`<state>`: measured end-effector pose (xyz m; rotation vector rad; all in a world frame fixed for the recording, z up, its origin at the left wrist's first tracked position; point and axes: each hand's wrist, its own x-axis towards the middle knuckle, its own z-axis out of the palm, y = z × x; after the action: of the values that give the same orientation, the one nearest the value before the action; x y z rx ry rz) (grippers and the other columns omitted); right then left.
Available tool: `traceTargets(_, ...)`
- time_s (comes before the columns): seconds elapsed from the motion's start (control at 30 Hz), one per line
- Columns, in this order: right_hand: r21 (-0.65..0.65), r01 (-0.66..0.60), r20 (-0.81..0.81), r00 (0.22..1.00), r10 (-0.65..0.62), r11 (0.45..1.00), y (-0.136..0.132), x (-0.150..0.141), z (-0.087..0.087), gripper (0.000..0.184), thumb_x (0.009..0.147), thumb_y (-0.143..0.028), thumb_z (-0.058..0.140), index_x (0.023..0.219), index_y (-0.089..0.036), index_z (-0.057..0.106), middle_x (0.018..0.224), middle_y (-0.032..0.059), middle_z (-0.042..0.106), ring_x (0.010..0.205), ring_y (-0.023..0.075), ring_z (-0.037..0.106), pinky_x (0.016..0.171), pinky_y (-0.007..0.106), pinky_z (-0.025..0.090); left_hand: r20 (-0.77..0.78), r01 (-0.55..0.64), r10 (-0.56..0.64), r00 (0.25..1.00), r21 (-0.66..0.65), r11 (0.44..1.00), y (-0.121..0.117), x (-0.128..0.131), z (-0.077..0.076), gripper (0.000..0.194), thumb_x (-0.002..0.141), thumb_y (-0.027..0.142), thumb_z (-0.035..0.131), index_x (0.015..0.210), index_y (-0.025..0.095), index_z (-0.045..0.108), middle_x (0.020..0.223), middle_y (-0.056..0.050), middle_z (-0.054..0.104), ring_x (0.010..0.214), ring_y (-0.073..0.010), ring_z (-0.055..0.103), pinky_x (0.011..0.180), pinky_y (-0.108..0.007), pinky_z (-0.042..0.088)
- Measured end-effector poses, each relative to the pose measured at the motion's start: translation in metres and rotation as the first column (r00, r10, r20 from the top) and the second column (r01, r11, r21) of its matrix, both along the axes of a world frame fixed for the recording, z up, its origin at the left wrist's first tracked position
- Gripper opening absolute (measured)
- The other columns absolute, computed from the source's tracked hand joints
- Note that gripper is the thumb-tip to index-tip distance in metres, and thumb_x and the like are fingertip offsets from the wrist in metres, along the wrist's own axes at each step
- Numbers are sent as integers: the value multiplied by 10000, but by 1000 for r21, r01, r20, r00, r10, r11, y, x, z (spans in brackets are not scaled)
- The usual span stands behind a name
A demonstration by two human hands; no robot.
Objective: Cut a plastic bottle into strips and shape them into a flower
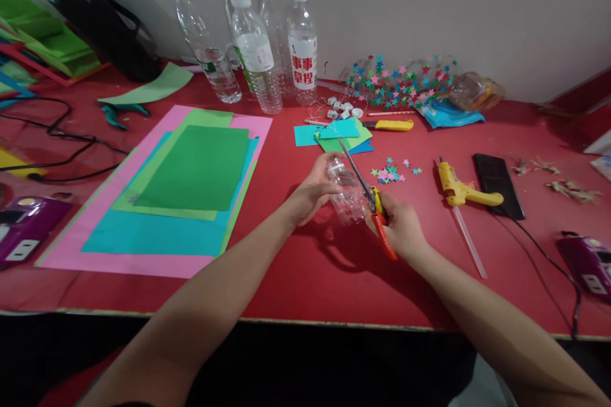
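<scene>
My left hand is wrapped round a small clear plastic bottle, holding it on its side just above the red table. My right hand grips red-and-yellow-handled scissors. Their blades point up and to the left and lie across the bottle. A stack of coloured paper sheets lies flat to the left of my hands.
Several clear water bottles stand by the back wall. Small paper pieces, a yellow utility knife, loose paper stars, a yellow glue gun and a black phone lie beyond and right. Purple devices sit at both table ends.
</scene>
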<state>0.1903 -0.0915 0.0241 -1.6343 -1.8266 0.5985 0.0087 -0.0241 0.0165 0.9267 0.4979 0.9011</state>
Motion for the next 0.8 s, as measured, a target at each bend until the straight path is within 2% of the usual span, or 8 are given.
traceTargets(0.17,-4,-16,34,999,16,1000,-2,0,0,289,714,-411,527,631,-244,306,501,-87,276,460,78,239,453,211,231,-42,-50,49,998,-16,999,-3,4,4,657,629,126,688,1207,273,412,1027,-30,638,991,-220,652,892,-411,486)
traceTargets(0.27,-17,-27,62,998,28,999,-2,0,0,277,714,-427,515,645,-246,317,504,-80,298,463,84,248,458,215,236,-82,-84,81,993,-33,996,-3,6,4,697,606,121,720,1212,253,402,989,-33,654,948,-222,666,843,-392,494)
traceTargets(0.4,-42,-50,88,995,54,998,-2,-1,2,244,713,-419,492,658,-245,330,507,-71,308,466,90,251,464,222,229,-125,-87,78,989,-69,994,-2,6,3,500,618,172,747,1035,187,471,974,-71,669,924,-231,671,811,-375,494)
traceTargets(0.57,-61,-52,69,996,56,997,0,-1,6,296,722,-457,528,650,-241,340,505,-77,290,468,84,231,466,228,218,-105,-80,66,992,-135,988,-4,7,3,459,628,164,751,966,205,442,870,-32,683,891,-222,688,851,-396,488)
traceTargets(0.67,-134,-65,-33,998,61,989,1,5,12,406,723,-561,577,634,-234,354,533,-66,333,501,86,279,479,227,249,-69,-192,184,981,-144,971,1,5,3,454,646,182,757,963,219,435,816,17,665,814,-180,689,827,-374,503)
traceTargets(0.8,-305,-208,-215,966,146,929,2,16,24,470,740,-661,573,684,-218,428,571,-53,373,530,102,359,508,242,299,-28,-424,423,905,-120,898,17,-5,1,416,597,164,755,878,208,451,736,36,644,703,-150,662,744,-336,522)
